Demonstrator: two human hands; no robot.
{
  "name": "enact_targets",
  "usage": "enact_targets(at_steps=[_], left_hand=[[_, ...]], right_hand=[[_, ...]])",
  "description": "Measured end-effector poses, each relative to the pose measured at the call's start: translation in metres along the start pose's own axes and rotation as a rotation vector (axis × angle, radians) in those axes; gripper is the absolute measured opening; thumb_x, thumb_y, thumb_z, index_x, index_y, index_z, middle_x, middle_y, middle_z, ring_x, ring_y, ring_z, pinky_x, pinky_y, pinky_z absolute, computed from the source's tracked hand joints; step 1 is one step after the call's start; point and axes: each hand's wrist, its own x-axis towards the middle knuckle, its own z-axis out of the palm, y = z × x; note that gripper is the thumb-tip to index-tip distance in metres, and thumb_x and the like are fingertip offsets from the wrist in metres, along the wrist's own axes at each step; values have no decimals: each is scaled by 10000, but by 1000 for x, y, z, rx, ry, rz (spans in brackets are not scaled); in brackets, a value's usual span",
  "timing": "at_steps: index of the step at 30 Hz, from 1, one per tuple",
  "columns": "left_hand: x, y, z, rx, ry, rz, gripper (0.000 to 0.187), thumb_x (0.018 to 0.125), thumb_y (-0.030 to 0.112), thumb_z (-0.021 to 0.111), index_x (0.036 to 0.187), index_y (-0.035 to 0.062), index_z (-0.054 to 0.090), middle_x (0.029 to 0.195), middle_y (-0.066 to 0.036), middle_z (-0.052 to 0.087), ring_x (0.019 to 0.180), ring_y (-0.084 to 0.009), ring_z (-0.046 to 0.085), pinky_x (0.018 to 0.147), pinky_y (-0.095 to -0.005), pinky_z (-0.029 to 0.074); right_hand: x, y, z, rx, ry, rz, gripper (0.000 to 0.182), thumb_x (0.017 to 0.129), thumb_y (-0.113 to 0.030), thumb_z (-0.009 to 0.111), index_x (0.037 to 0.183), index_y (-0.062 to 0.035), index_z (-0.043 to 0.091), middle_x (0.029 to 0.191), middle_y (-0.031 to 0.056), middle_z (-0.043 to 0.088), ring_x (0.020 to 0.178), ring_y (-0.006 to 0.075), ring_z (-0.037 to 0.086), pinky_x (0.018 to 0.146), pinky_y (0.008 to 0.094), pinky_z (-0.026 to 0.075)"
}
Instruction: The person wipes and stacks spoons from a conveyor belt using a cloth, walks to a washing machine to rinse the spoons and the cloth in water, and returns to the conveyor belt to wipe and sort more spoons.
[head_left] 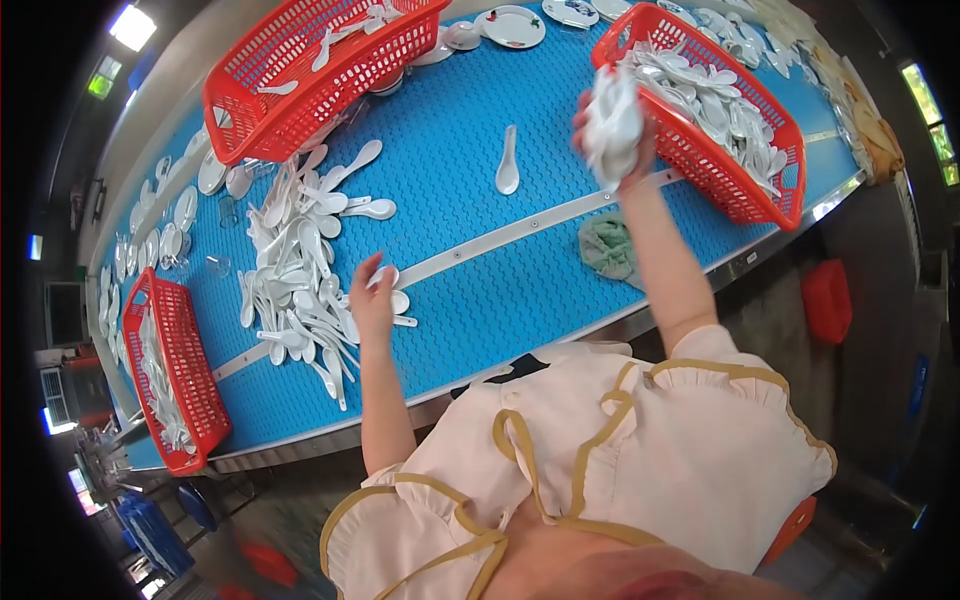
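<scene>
My right hand (640, 150) is wrapped round a bunch of white spoons (612, 125), blurred by motion, beside the near left edge of a red basket (690, 145). That basket holds many white spoons (715, 95). My left hand (372, 295) is over the right side of a large spoon pile (300, 260) on the blue surface (470, 300). Its fingers are apart, with a spoon (386, 277) at the fingertips; whether they grip it is unclear. A single spoon (508, 165) lies alone between my hands.
Another red basket (300, 90) with a few spoons stands at the back left. A third (185, 370), holding spoons, is at the far left. A green cloth (607, 245) lies near my right forearm. Plates (514, 27), bowls and glasses line the far edge.
</scene>
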Motion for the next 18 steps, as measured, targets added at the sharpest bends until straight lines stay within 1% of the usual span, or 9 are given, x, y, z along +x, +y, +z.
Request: enact_targets(at_steps=[5,7,8,10,12,14,15,17,18], left_hand=[[-22,-28,-57,383,135,96,370,730,124,604,1069,15,503,1063,-119,520,1003,-235,479,885,-310,351],[-32,-34,-68,736,8,145,462,671,113,647,1099,38,488,1102,-142,496,1026,-296,458,903,-335,340],[-38,-38,-68,736,7,144,462,671,113,647,1099,38,488,1102,-142,496,1026,-296,458,903,-335,340],[-43,-47,-65,923,-89,300,532,623,107,683,1112,62,476,1098,-144,486,1000,-316,459,861,-357,366],[-46,-41,-57,928,-72,299,545,606,124,697,1106,74,487,1059,-130,497,971,-304,473,831,-365,381],[-47,-31,-49,877,-83,116,500,595,126,703,1057,75,520,994,-112,516,921,-294,489,791,-361,396],[-48,-31,-45,878,-87,109,500,595,126,703,1057,75,520,994,-112,516,921,-294,489,791,-361,396],[-45,-31,-35,843,-64,175,413,586,150,711,962,79,557,930,-97,528,868,-283,501,749,-352,408],[-43,-29,-27,847,-72,178,413,586,150,711,962,79,557,930,-97,528,868,-283,501,749,-352,408]], right_hand=[[65,-143,-6,-589,288,-180,529,814,-418,449,1176,-38,383,1115,142,490,995,290,498,819,413,433],[85,-179,-23,-766,920,-389,462,818,-367,498,1129,-30,442,1084,123,512,988,238,509,846,366,425],[82,-198,-46,-766,921,-388,462,818,-367,498,1129,-30,442,1084,123,512,988,238,509,846,366,425],[77,-220,-83,-1418,1201,-735,646,736,-430,591,1158,22,403,1145,164,469,983,243,514,841,325,399],[52,-148,-62,-1763,910,-730,571,757,-379,586,1126,33,446,1083,143,523,947,209,537,805,295,413],[22,-71,-55,-1730,586,-342,362,766,-285,589,1005,-14,563,898,103,610,845,186,570,767,273,428],[10,-35,-51,-1905,443,-217,337,739,-283,615,980,-50,585,942,114,594,846,191,569,768,282,431],[0,18,-75,-2098,396,34,423,701,-322,635,1058,-115,545,1148,146,464,1060,252,450,861,352,380],[0,43,-93,-2207,415,13,428,707,-322,629,1077,-130,532,1159,140,451,1078,259,426,879,361,364]])
